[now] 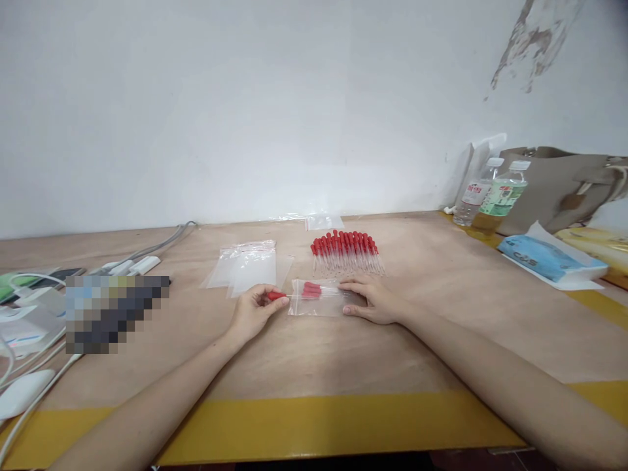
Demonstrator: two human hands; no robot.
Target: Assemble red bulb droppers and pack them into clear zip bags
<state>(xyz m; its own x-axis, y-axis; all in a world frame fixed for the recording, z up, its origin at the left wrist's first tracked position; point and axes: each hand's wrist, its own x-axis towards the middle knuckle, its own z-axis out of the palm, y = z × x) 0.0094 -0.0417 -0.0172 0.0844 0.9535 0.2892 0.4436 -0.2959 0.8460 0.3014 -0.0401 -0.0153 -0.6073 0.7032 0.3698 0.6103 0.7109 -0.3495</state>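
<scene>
Two hands at a clear bag (pixel 316 298), left hand (pixel 252 313) pinching a red-capped dropper (pixel 277 296), right hand (pixel 373 301) flat (bare table (pixel 343 366) nearer).

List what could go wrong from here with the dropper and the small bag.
1. The left hand pinches only the red bulb of a dropper at the mouth of the small clear bag; the thin tube may catch on the opening or bend.
2. The right hand lies flat on the bag, so the bag might slide on the table if that hand shifts.
3. The pile of droppers sits just behind the bag; a hand could scatter it.
</scene>
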